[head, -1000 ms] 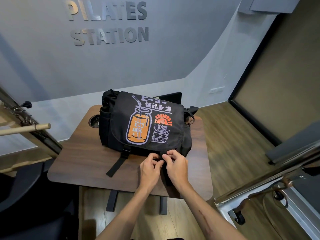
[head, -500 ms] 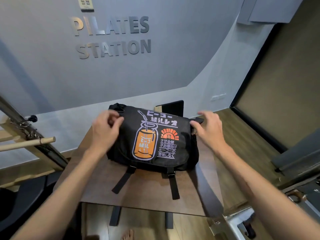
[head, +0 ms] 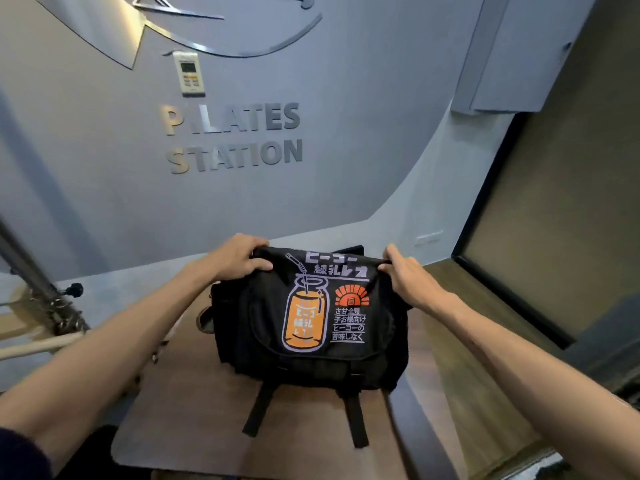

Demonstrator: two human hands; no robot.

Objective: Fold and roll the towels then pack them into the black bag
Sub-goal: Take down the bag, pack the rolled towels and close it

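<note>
Fingers of left hand [head: 239, 258] and right hand [head: 403, 271] grip black bag [head: 308, 323] top corners at 12 o'clock; an uneven lift could tip it off the tabletop [head: 194, 427].

black messenger bag [head: 308, 344] with an orange jar print and white lettering, dark brown woodgrain table [head: 194, 420], grey wall [head: 86, 161] with silver letters

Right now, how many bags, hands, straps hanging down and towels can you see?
Black bag: 1
Hands: 2, the left hand and the right hand, each gripping a top corner of the bag
Straps hanging down over the table: 2, the left strap and the right strap
Towels: 0 in sight
Total: 5
</note>
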